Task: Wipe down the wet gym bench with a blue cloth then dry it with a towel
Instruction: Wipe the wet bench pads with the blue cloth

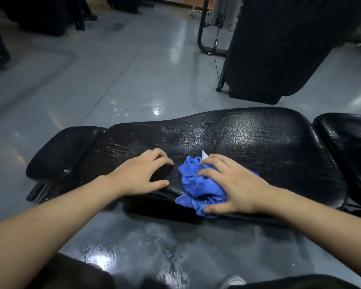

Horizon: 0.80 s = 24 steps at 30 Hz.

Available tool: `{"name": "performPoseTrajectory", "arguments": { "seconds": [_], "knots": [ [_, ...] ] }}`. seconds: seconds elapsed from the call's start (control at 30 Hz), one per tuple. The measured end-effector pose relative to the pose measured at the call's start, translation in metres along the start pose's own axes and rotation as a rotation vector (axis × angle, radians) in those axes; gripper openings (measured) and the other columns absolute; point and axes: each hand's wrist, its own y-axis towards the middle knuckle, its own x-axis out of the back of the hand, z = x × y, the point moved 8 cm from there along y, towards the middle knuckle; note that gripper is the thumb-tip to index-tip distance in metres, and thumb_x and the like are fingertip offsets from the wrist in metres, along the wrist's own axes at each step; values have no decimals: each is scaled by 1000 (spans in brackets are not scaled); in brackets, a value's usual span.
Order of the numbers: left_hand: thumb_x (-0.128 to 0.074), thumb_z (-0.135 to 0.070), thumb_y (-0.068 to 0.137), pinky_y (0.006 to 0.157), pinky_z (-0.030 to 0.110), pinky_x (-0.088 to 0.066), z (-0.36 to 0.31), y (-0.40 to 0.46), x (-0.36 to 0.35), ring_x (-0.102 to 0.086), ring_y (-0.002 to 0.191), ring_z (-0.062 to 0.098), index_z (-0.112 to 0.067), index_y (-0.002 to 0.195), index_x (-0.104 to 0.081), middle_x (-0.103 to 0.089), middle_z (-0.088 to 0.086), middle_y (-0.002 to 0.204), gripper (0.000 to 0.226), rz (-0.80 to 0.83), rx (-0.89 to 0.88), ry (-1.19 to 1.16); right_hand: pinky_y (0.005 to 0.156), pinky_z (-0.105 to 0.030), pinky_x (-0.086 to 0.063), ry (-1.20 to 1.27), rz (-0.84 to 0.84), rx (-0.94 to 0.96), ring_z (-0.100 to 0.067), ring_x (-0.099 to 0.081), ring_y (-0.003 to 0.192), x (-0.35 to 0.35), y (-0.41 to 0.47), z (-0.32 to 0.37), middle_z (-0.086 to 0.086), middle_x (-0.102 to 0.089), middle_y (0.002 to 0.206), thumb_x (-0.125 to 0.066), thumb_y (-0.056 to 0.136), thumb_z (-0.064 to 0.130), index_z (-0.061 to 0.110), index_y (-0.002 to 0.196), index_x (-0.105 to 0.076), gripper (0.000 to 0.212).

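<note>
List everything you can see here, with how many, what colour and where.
bench pad: one, black, wet, across the middle
end pads: two, black, one at each end of the bench pad
blue cloth: one, bunched on the bench pad's near edge
white tag: one, at the blue cloth's far edge
floor: grey, glossy, with wet patches
upright black pad: one, far right
machine frame: one, black, top centre
left hand: resting on the bench pad, fingers bent
right hand: pressing on the blue cloth
</note>
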Motion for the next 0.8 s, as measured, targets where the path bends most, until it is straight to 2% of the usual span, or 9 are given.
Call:
{"name": "performPoseTrajectory", "arguments": {
  "seconds": [0.1,0.17,0.27,0.4,0.5,0.67,0.8],
  "knots": [
    [-51,-64,86,98,38,-48,1,2,0,-43,122,11,-38,134,-43,-37,-16,133,56,-1,-4,0,117,-31,-22,16,-20,10,-27,-38,133,-4,19,-17,-9,-50,134,-54,78,74,18,129,-56,75],
    [-54,-63,87,98,36,-48,3,4,0,-43,122,10,-38,135,-43,-36,-17,133,55,3,-6,-6,115,-30,-22,-15,-28,-13,-29,-41,130,-6,39,-41,-12,-52,132,-54,80,69,15,128,-58,72],
    [-57,-61,88,98,33,-46,6,8,1,-41,122,8,-41,136,-42,-35,-19,132,54,8,-16,-26,114,-30,-20,-46,-37,-130,-33,-39,132,-3,75,-92,-16,-50,135,-54,77,68,12,131,-56,77],
    [-61,-56,88,100,28,-42,12,12,1,-38,123,4,-42,136,-42,-34,-21,132,53,29,-41,-72,116,-36,-21,-18,-21,-328,-36,-34,135,1,119,-154,-16,-41,144,-66,81,59,15,139,-49,75],
    [-61,-57,86,100,29,-43,17,13,1,-38,123,4,-44,135,-41,-33,-22,132,55,30,-54,-88,115,-39,-25,-30,-20,-428,-36,-36,132,2,145,-187,-13,-40,144,-61,83,62,17,142,-45,76],
    [-61,-62,85,100,31,-45,27,11,2,-38,122,2,-45,136,-40,-33,-23,133,57,24,-40,-85,104,-46,-38,-68,36,-533,-37,-42,121,-4,173,-206,-12,-44,134,-49,82,70,18,130,-50,70],
    [-62,-62,85,101,29,-43,34,7,2,-36,122,1,-45,137,-40,-32,-22,134,58,43,-10,-85,104,-47,-38,-80,12,-442,-37,-40,122,-7,174,-176,-11,-42,139,-35,76,78,24,135,-49,82]
  ]
}}
